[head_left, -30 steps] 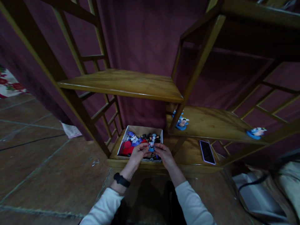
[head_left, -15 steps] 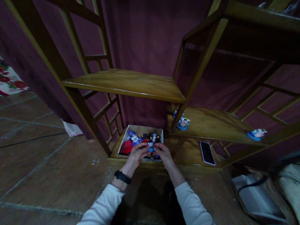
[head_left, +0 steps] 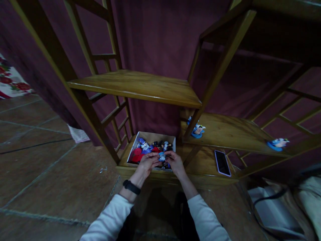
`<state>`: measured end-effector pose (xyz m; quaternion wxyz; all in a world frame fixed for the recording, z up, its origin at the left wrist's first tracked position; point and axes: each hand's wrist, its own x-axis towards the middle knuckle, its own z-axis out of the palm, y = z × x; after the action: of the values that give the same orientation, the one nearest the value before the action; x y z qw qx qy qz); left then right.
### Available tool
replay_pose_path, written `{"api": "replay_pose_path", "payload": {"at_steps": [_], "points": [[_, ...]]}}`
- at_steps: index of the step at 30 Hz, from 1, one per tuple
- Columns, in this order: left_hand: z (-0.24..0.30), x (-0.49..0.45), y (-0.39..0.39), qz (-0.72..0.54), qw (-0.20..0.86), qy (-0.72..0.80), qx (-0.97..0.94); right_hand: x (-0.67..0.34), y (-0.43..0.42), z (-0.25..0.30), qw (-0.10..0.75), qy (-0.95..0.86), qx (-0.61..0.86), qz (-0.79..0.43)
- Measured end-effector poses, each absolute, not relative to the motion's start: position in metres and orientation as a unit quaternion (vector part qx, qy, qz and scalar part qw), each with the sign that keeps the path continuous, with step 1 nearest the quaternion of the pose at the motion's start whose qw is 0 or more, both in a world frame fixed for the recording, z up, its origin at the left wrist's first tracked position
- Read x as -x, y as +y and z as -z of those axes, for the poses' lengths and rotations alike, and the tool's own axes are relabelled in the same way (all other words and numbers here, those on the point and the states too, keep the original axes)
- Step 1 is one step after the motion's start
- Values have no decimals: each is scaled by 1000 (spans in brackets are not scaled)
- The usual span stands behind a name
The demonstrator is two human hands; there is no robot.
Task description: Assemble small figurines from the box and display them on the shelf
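Note:
A small blue-and-white figurine (head_left: pixel 162 156) is held between my two hands, over the front of a cardboard box. My left hand (head_left: pixel 148 163) pinches it from the left, and my right hand (head_left: pixel 175 162) grips its right side with thumb and fingers. Below and behind them, the white-edged box (head_left: pixel 155 136) stands on the lowest shelf. Inside lie several figurines (head_left: pixel 144 145) in purple, white and black, along with red round pieces (head_left: pixel 137 151). My hands hide part of the box's contents.
On the middle-right shelf (head_left: pixel 228 132) stand blue-based figurines (head_left: pixel 197 131) near the post and another figurine (head_left: pixel 278 144) at the far right. A phone (head_left: pixel 222 163) lies on the lower shelf. A wooden shelf (head_left: pixel 135 87) juts out above the box. A grey bag (head_left: pixel 274 211) rests on the floor at right.
The figurine has turned in my fingers, its top now tipped more toward me. Both hands stay at nearly the same place over the box. The view has shifted slightly.

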<state>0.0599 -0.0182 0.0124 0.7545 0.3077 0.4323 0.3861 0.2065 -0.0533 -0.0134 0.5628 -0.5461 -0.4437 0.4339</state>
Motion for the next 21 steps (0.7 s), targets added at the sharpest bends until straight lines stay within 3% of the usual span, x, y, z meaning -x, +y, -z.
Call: {"api": "replay_pose_path", "payload": {"at_steps": [6,21], "points": [[-15,-64,-22,-411,713,427,-374,-205,-56,13,545,-499,566,-365],[-12,-61,-18,-390,739,449,-315,-206,-56,15,513,-518,589,-350]]}}
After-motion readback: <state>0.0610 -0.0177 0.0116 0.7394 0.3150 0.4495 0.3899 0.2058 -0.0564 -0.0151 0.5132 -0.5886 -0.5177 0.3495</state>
